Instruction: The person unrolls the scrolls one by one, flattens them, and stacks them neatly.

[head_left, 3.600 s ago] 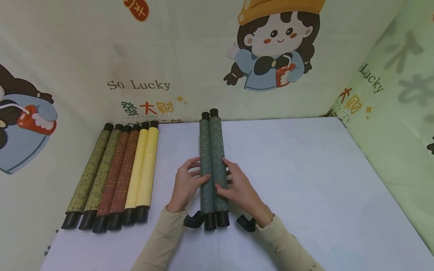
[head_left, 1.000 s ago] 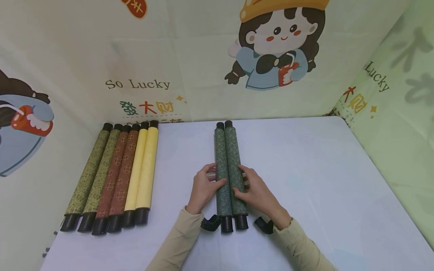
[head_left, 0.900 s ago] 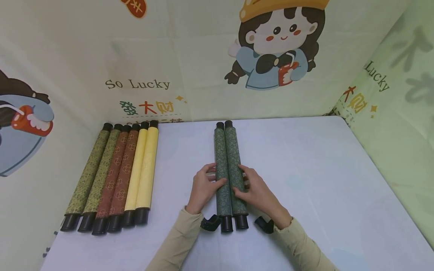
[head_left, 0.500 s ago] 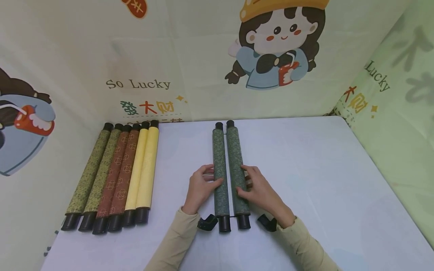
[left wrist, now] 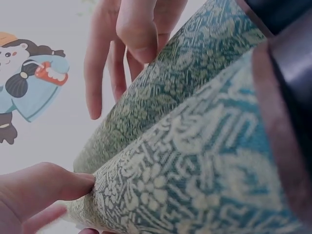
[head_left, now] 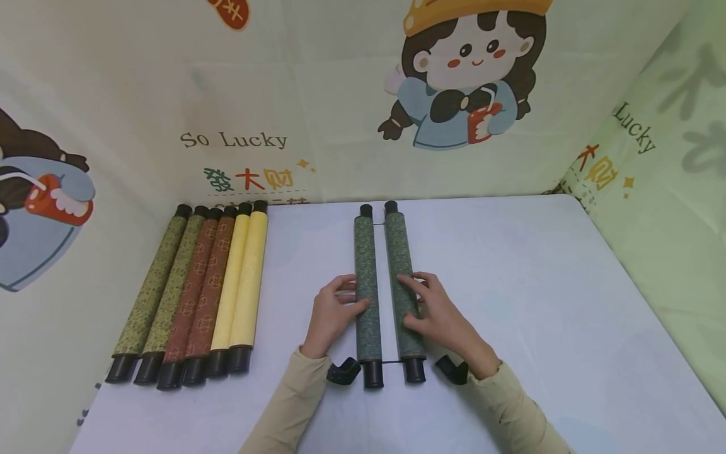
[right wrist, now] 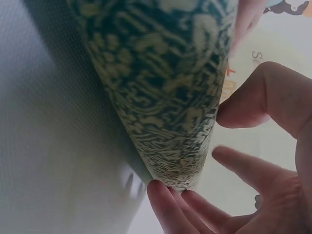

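A green patterned scroll lies partly unrolled on the table, as a left roll (head_left: 366, 265) and a right roll (head_left: 403, 252) with black end caps. Between them a narrow pale strip shows, with a thin dark line across it near each end. My left hand (head_left: 333, 315) grips the left roll, thumb on top and fingers at its outer side. Around the right roll is my right hand (head_left: 445, 318), thumb and one finger over its top. In the right wrist view, the right thumb (right wrist: 246, 105) meets one side of the roll and the fingertips (right wrist: 158, 192) reach its other side.
Left on the white table (head_left: 510, 271) lie several rolls side by side: olive green (head_left: 153, 284), brown-red (head_left: 198, 290) and yellow (head_left: 249, 277). Behind the table hangs a printed cloth (head_left: 340, 94). Black wrist cameras (head_left: 343, 372) sit by the cuffs.
The two green rolls first shifted right and nearer together with both hands. Then they parted: the right one moved right, the left one slightly left, opening a widening pale gap.
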Motion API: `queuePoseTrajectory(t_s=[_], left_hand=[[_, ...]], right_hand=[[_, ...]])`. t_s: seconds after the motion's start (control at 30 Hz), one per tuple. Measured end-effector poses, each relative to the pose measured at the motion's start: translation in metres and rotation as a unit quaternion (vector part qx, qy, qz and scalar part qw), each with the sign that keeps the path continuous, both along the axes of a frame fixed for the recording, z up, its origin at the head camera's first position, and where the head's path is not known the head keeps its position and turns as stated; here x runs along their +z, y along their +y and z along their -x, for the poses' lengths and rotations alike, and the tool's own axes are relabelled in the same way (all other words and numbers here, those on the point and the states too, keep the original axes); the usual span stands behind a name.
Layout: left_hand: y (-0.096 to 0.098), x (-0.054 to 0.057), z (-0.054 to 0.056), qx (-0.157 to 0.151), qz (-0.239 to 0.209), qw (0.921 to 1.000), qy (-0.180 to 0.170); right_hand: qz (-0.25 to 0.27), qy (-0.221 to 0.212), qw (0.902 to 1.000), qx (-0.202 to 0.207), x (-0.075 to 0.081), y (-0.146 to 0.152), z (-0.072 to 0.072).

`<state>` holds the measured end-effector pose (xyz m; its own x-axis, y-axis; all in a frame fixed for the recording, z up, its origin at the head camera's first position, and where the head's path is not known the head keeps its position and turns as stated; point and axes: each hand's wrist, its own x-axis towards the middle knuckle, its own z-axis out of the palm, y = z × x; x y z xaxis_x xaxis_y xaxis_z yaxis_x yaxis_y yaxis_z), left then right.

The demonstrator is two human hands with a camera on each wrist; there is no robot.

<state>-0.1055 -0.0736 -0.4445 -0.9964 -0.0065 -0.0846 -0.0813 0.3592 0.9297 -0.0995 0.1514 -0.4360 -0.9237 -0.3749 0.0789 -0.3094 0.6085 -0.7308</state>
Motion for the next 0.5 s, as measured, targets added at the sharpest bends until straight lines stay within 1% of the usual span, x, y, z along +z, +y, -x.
queuePoseTrajectory(t_s=[0.1,0.23,0.37,0.5], left_hand=[[-0.0022,-0.0008,-0.0009,-0.012,0.006,0.9999,0.006],[-0.0027,-0.0003,-0.0018,-0.023,0.022,0.9995,0.003],[-0.0022,0.0004,-0.0017,-0.027,0.030,0.9992,0.003],[-0.0015,0.0009,-0.0014,-0.029,0.037,0.9989,0.008]], right_hand=[[-0.005,-0.003,1.0000,0.003,0.0006,0.0018,-0.0002],[-0.013,-0.006,0.9999,-0.003,0.0008,0.0022,-0.0002],[-0.020,0.008,0.9997,-0.009,0.0002,0.0009,-0.0002],[-0.046,0.033,0.9983,-0.016,-0.0002,-0.0014,-0.0006]])
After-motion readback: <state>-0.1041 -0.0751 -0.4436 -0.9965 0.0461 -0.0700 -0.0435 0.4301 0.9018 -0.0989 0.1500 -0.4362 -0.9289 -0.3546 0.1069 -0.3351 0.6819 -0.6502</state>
